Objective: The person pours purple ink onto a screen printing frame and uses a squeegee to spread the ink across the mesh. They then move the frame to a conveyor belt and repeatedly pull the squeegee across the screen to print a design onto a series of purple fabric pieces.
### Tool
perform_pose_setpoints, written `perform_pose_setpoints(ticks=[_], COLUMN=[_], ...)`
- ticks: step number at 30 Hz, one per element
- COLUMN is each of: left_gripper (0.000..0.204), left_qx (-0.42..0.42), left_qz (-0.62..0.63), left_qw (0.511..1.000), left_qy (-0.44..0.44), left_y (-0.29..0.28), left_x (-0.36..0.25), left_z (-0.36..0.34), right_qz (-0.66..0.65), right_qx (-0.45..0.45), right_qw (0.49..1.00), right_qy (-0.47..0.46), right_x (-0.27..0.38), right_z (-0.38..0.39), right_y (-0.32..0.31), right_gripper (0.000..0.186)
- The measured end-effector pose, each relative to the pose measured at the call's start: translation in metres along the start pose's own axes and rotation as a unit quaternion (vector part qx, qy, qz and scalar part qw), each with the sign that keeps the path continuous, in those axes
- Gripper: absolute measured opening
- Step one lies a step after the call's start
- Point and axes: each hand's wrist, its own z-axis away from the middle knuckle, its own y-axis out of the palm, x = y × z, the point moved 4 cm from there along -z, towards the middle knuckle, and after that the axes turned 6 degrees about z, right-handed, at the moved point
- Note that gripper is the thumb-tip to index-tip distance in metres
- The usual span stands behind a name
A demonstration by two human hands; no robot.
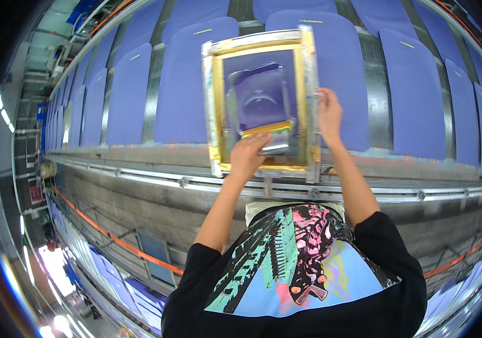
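Note:
A screen-printing frame (307,67) with a pale, yellow-taped border lies over a purple fabric panel (339,67) in front of me. Through its mesh shows a curved, arch-like light design. Closed around a squeegee (267,129) with an orange-yellow edge, my left hand (249,153) works near the mesh's lower end. A shiny, glossy patch lies just below the squeegee. My right hand (328,110) grips the frame's right side, fingers wrapped on its outer edge.
More purple fabric panels (190,84) lie in rows to both sides on the long table. A metal rail (207,183) runs along its near edge, close to my waist. Behind me are an orange rail (122,239) and another row of panels.

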Motion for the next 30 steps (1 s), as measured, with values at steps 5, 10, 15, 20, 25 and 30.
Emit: perform_pose_setpoints(ticks=[5,10,15,20,25,30], left_gripper=[0.06,0.057,0.059,0.063,0.057,0.046], left_qx=[0.005,0.015,0.004,0.066,0.042,0.139], left_qz=[-0.015,-0.025,0.018,-0.097,-0.08,-0.012], left_qw=[0.999,0.997,0.999,0.992,0.995,0.979], left_qy=[-0.031,-0.07,-0.05,0.036,0.035,-0.151], left_y=[-0.101,-0.158,-0.175,-0.165,-0.167,-0.207], left_x=[0.147,0.218,0.256,0.264,0.302,0.336], left_z=[0.051,0.066,0.097,0.136,0.038,-0.11], right_qz=[-0.046,-0.045,-0.022,0.034,0.054,0.06], right_qx=[0.019,-0.002,-0.013,-0.068,-0.042,-0.003], right_qw=[0.999,0.999,0.999,0.997,0.998,0.997], right_qy=[0.009,0.009,0.035,-0.027,0.018,0.054], right_x=[0.047,0.079,0.078,0.056,0.05,0.066], right_z=[0.073,0.099,0.108,0.101,0.099,0.101], right_y=[0.172,0.248,0.277,0.296,0.294,0.294], right_gripper=[0.022,0.014,0.014,0.017,0.022,0.022])
